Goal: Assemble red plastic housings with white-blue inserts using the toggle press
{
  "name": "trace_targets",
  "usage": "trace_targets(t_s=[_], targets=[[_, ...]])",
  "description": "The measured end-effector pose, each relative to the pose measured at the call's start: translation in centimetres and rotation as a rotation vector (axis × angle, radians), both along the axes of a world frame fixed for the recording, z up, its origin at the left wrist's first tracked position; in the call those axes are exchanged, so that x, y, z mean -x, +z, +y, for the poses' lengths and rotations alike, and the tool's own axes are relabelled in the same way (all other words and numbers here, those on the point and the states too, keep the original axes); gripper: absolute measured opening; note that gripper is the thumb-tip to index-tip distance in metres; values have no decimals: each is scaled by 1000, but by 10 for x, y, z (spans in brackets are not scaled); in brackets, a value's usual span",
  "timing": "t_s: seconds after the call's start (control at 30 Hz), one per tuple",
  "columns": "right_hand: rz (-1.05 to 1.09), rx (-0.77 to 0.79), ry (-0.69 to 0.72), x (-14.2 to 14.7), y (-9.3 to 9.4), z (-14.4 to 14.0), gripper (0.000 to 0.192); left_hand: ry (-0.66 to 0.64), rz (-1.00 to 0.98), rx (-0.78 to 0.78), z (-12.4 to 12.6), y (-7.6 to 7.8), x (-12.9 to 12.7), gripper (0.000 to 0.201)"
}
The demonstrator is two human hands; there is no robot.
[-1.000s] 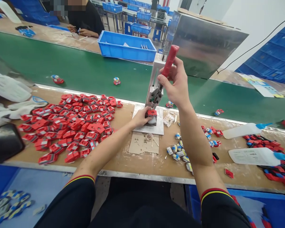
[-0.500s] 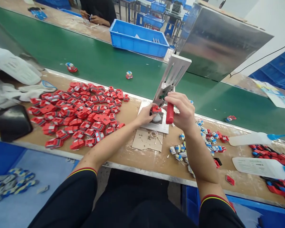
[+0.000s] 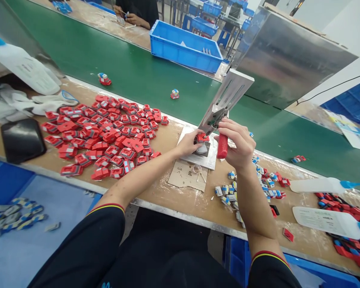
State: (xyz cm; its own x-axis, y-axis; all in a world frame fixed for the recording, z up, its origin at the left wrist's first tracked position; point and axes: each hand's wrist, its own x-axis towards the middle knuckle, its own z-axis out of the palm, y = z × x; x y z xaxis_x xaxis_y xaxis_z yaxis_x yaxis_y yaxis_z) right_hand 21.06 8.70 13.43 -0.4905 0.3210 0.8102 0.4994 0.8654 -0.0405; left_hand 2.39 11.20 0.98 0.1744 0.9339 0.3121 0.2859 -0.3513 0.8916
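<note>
With closed fingers my left hand (image 3: pixel 190 143) holds a small red plastic part (image 3: pixel 203 138) on a pale grey holder (image 3: pixel 201 149) at the foot of a metal toggle-clamp press (image 3: pixel 220 106). My right hand (image 3: pixel 238 142) is wrapped round the press's red handle (image 3: pixel 222 146), which points down. The press stands on a white base plate (image 3: pixel 210 161). Left of it lies a large pile of red and grey plastic parts (image 3: pixel 108 136). Small white, blue and yellow parts (image 3: pixel 228 190) lie to the right, partly behind my right forearm.
A green conveyor belt (image 3: pixel 132 68) runs behind the bench, carrying a few assembled pieces (image 3: pixel 174 94). Beyond it stand a blue crate (image 3: pixel 186 46) and a person with busy hands (image 3: pixel 132 19). White bottles (image 3: pixel 327 220) lie at right; a black tray (image 3: pixel 23 140) is at left.
The whole view has shifted slightly with my head. Both hands keep their hold on the red part and the press handle; the handle's position looks about the same.
</note>
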Motion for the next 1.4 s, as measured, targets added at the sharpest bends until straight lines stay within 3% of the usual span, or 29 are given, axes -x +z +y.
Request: trace_targets(t_s=[0.3,0.47,0.73,0.83,0.93,1.1,1.17,1.23,1.4], targets=[[-13,53,44,-5,-3,1,26,-14,27,-14,5,-2,-2,53],[-49,-5,-3,-6,0,2,20,-25,37,-33,2,-2,-1,53],[14,99,95,-6,-21,-4,32,-14,42,-15,0,-3,-1,51],[84,173,62,-6,-28,-12,31,-10,35,-11,-1,-3,0,52],[322,444,12,-1,-30,-25,33,-7,27,-6,-3,-3,0,52],[488,1343,240,25,-11,-45,21,-5,78,3,-4,-3,-1,51],[576,1521,285,39,-4,-48,23,-1,93,-4,-4,-2,-1,50],[714,1522,245,53,-7,-46,34,-1,95,-6,-5,-1,0,50],[948,1140,25,79,-56,-23,61,-8,137,-9,-9,6,1,46]])
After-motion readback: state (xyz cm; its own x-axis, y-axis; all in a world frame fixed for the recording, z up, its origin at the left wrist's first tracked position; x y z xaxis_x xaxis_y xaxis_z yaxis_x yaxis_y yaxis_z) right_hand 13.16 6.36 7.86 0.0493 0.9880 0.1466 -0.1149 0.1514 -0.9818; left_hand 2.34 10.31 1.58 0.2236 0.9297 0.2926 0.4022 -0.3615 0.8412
